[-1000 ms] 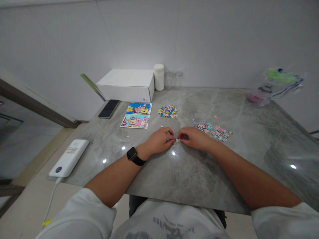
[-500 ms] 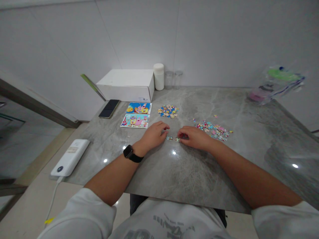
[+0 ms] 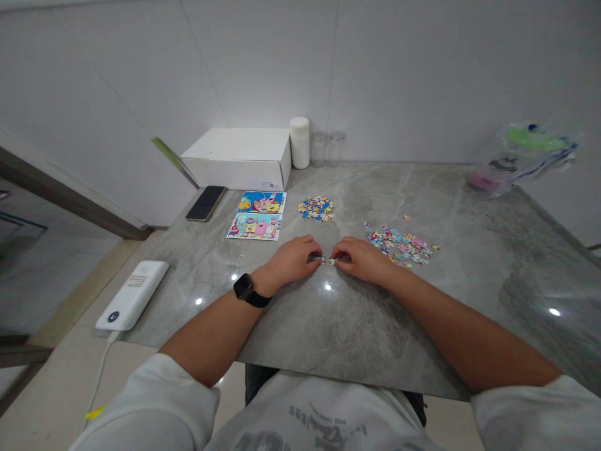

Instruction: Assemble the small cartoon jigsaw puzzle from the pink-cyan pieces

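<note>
My left hand (image 3: 295, 258), with a black watch on its wrist, pinches a small puzzle piece (image 3: 323, 259) on the grey table. Facing it, my right hand (image 3: 359, 259) has its fingers closed on another small puzzle piece (image 3: 332, 262). A narrow gap seems to lie between the two pieces; fingertips cover part of each. Right of my right hand is a loose heap of pink, teal and white puzzle pieces (image 3: 404, 245). Farther back lies a heap of blue and yellow pieces (image 3: 317, 208). Two cartoon picture cards, a blue one (image 3: 261, 202) and a paler one (image 3: 255, 227), lie left of it.
At the back stand a white box (image 3: 237, 160), a white bottle (image 3: 300, 143) and two clear jars (image 3: 327, 149). A phone (image 3: 206, 203) and a white power bank (image 3: 134, 295) lie at the left. A plastic bag (image 3: 516, 160) sits at the back right.
My left hand has moved slightly right and down and closed on the left piece. My right hand has shifted a little left with its piece, so the two pieces are nearer each other.
</note>
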`<state>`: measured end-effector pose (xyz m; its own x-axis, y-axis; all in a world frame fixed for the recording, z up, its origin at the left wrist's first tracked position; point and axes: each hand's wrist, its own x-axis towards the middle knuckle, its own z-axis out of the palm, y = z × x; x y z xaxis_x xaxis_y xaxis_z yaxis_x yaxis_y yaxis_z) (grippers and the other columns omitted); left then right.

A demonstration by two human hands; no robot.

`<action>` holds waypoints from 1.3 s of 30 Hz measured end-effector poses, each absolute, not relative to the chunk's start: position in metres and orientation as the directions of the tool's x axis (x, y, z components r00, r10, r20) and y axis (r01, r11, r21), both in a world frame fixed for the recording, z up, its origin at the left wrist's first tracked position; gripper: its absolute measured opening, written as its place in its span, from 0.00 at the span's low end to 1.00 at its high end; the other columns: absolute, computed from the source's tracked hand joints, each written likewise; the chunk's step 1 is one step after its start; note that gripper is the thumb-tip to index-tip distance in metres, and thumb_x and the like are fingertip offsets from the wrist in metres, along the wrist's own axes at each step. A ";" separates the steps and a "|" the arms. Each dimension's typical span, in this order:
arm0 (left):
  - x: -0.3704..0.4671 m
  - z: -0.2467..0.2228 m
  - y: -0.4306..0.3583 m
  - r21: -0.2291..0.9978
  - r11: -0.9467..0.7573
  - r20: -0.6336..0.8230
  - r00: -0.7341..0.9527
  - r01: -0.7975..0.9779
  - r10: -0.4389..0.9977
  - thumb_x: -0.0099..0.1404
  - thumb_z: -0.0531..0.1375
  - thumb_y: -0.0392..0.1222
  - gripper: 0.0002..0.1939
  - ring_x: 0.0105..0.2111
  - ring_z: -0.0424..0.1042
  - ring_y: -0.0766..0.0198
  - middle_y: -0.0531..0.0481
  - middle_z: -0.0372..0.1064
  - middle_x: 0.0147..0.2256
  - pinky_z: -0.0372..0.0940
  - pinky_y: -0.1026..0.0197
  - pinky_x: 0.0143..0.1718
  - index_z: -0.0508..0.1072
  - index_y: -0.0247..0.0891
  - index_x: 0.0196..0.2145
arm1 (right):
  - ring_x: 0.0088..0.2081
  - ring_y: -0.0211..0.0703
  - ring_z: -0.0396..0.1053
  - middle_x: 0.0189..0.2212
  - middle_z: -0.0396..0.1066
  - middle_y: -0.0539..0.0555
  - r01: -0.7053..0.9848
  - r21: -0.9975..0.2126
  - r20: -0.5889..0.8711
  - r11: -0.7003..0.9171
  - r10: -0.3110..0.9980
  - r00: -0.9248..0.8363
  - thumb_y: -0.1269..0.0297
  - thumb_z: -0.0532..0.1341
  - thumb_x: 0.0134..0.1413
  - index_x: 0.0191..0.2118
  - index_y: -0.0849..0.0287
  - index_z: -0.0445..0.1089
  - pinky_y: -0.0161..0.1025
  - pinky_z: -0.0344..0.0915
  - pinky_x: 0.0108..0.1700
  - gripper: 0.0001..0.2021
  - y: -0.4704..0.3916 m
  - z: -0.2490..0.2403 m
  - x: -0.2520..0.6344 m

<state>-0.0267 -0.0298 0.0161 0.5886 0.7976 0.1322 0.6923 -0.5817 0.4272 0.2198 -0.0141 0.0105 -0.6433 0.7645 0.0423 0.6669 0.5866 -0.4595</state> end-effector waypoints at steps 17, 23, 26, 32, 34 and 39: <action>-0.025 0.015 -0.030 0.409 -0.589 0.125 0.597 0.697 0.793 0.70 0.64 0.40 0.07 0.43 0.75 0.55 0.44 0.75 0.42 0.70 0.54 0.47 0.80 0.39 0.43 | 0.41 0.45 0.73 0.39 0.76 0.55 0.670 -0.460 0.091 0.582 0.782 -0.617 0.69 0.67 0.60 0.42 0.57 0.78 0.40 0.66 0.47 0.05 -0.020 0.008 0.213; -0.025 0.017 -0.031 0.393 -0.578 0.106 0.590 0.715 0.801 0.70 0.64 0.41 0.07 0.44 0.75 0.55 0.45 0.76 0.42 0.70 0.54 0.49 0.79 0.39 0.44 | 0.43 0.45 0.73 0.39 0.76 0.55 0.668 -0.456 0.098 0.588 0.779 -0.619 0.69 0.67 0.60 0.42 0.57 0.78 0.39 0.66 0.48 0.05 -0.020 0.004 0.212; -0.026 0.018 -0.032 0.385 -0.581 0.108 0.590 0.717 0.800 0.70 0.64 0.42 0.07 0.44 0.75 0.55 0.45 0.76 0.43 0.70 0.55 0.49 0.79 0.39 0.45 | 0.43 0.46 0.73 0.40 0.76 0.55 0.683 -0.440 0.098 0.583 0.788 -0.608 0.69 0.67 0.60 0.42 0.57 0.78 0.39 0.66 0.48 0.05 -0.021 0.005 0.211; -0.024 0.020 -0.032 0.383 -0.578 0.100 0.590 0.720 0.801 0.70 0.64 0.41 0.07 0.43 0.75 0.55 0.45 0.76 0.41 0.70 0.55 0.47 0.79 0.38 0.43 | 0.45 0.47 0.74 0.41 0.75 0.56 0.710 -0.413 0.090 0.570 0.801 -0.592 0.69 0.66 0.60 0.43 0.56 0.78 0.40 0.66 0.49 0.06 -0.026 0.009 0.209; -0.023 0.021 -0.033 0.383 -0.577 0.098 0.589 0.722 0.802 0.70 0.64 0.41 0.06 0.43 0.75 0.55 0.45 0.76 0.41 0.70 0.55 0.47 0.79 0.38 0.43 | 0.45 0.47 0.74 0.41 0.75 0.56 0.712 -0.411 0.089 0.569 0.803 -0.590 0.69 0.66 0.60 0.43 0.57 0.78 0.40 0.66 0.49 0.06 -0.026 0.009 0.208; -0.023 0.023 -0.034 0.380 -0.577 0.095 0.590 0.723 0.802 0.71 0.64 0.41 0.06 0.43 0.75 0.55 0.45 0.76 0.41 0.70 0.55 0.47 0.79 0.38 0.43 | 0.44 0.47 0.74 0.41 0.75 0.56 0.715 -0.419 0.078 0.560 0.807 -0.586 0.69 0.66 0.60 0.43 0.57 0.78 0.40 0.66 0.49 0.06 -0.026 0.009 0.208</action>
<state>-0.0226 -0.0338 0.0229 0.5897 0.8020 0.0946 0.7232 -0.5766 0.3802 0.2081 -0.0264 0.0091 -0.5861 0.8065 0.0776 0.7149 0.5598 -0.4191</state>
